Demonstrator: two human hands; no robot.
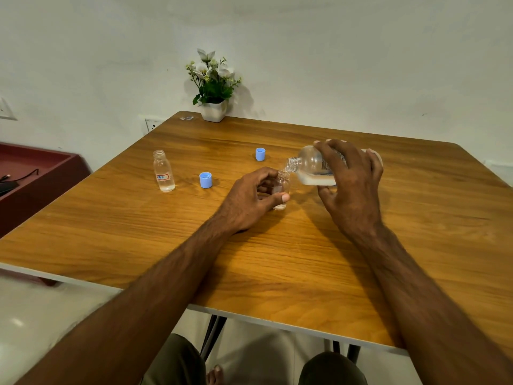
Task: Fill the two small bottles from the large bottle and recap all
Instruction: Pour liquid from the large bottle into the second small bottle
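Fingers of left hand [249, 195] gripped small bottle [281, 190], upright mid-tabletop. Right hand [349, 173] clasped large bottle [313, 168], long axis near horizontal, mouth directly over small neck. Second small bottle [163, 173] stood uncapped toward left edge; blue caps [205, 180] lay between.

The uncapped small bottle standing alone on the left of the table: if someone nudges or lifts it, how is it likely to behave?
The small bottle looks tall and narrow, so a sideways push near its neck would probably tip it. It holds only a little liquid, so it is likely light. With no cap on and both blue caps lying on the table, tipping would likely spill it.
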